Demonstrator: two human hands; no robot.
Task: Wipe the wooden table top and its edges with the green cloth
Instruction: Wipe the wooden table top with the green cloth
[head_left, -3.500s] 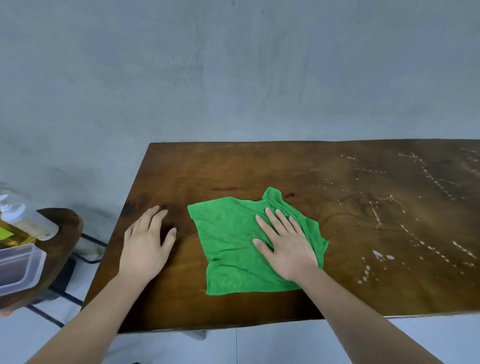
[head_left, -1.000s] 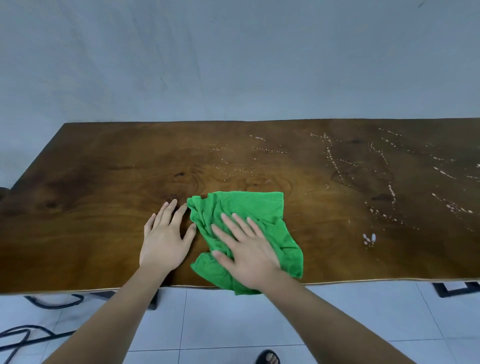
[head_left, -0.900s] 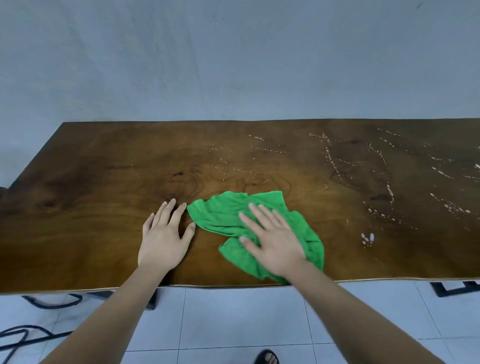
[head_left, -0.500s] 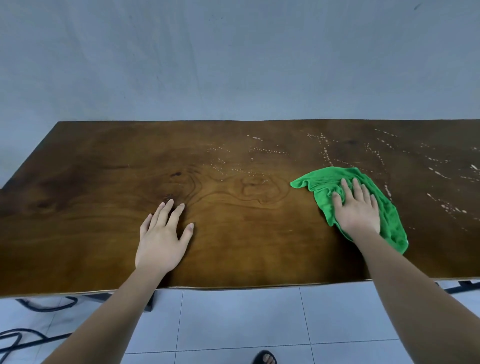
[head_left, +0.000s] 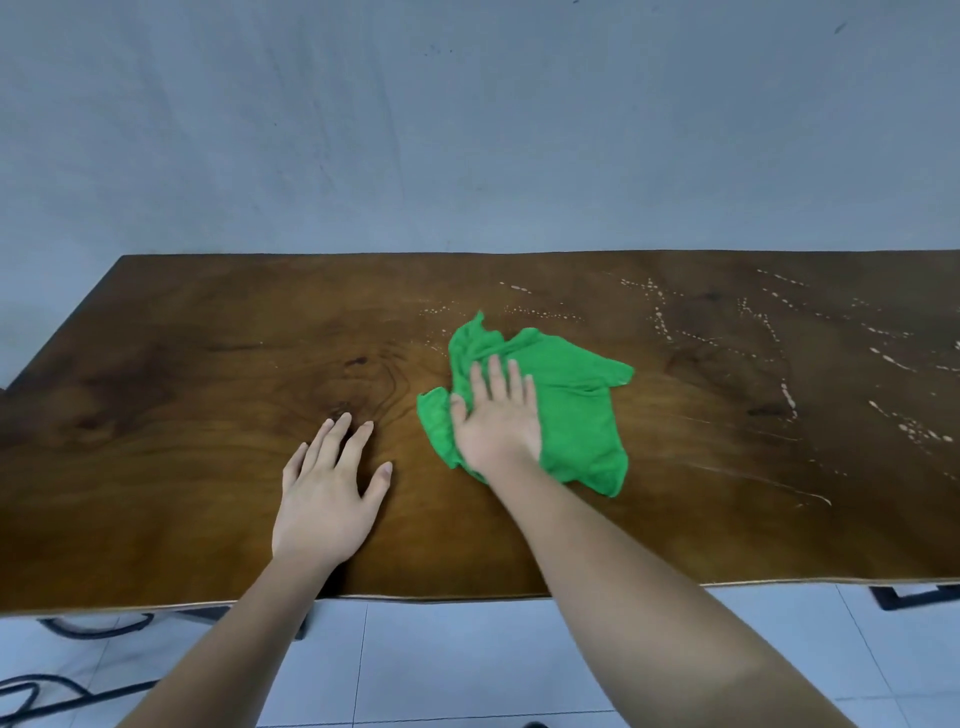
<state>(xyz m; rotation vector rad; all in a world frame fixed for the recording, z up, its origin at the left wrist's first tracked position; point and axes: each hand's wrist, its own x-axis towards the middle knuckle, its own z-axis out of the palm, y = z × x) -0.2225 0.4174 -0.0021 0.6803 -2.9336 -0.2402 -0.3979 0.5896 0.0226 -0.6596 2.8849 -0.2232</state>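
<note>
The dark wooden table top (head_left: 182, 415) spans the view, with its front edge nearest me. The crumpled green cloth (head_left: 576, 410) lies on the middle of it. My right hand (head_left: 496, 415) presses flat on the cloth's left half, fingers stretched toward the wall. My left hand (head_left: 330, 488) rests palm down on bare wood just left of the cloth, fingers spread, holding nothing. White droplet trails (head_left: 779, 338) streak the right part of the table, and a few reach just behind the cloth.
A grey wall (head_left: 467, 130) stands right behind the table's far edge. Below the front edge is pale tiled floor with a black cable (head_left: 31, 696) at the left and a black table foot (head_left: 914, 595) at the right.
Half a second ago my right hand and the cloth were farther right on the droplet trails; they have since slid back left toward the middle. My left hand has stayed put.
</note>
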